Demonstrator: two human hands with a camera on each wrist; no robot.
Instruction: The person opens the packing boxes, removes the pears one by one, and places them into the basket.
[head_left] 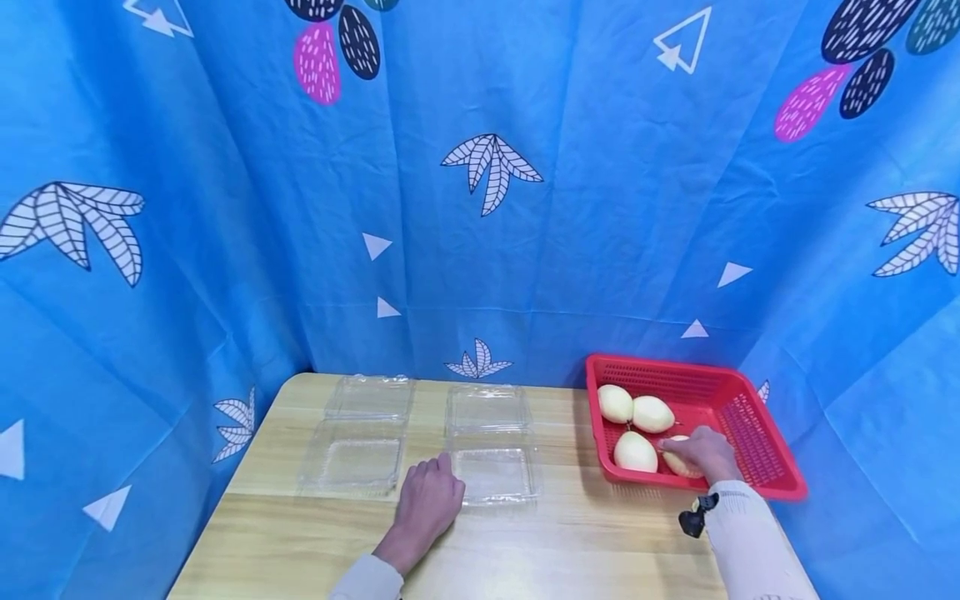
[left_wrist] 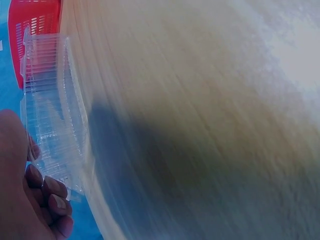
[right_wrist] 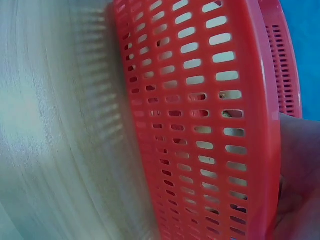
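In the head view my right hand [head_left: 711, 454] reaches into a red plastic basket [head_left: 772, 454] and grips a pale yellow pear [head_left: 681, 458]. Other pale pears, among them one by the near wall [head_left: 635, 452], lie to its left. The right wrist view has the basket's slotted wall [right_wrist: 200, 120] hiding most of that hand [right_wrist: 300, 170]. My left hand [head_left: 429, 504] is at the left edge of an opened clear plastic clamshell box [head_left: 491, 473]. In the left wrist view, the left hand [left_wrist: 30, 185] pinches the box's edge [left_wrist: 55, 110], other fingers curled below.
A second opened clear clamshell box [head_left: 363, 462] lies on the wooden table [head_left: 555, 550] to the left. Behind and at both sides hangs a blue patterned curtain [head_left: 495, 267]. The basket stands at the table's right side.
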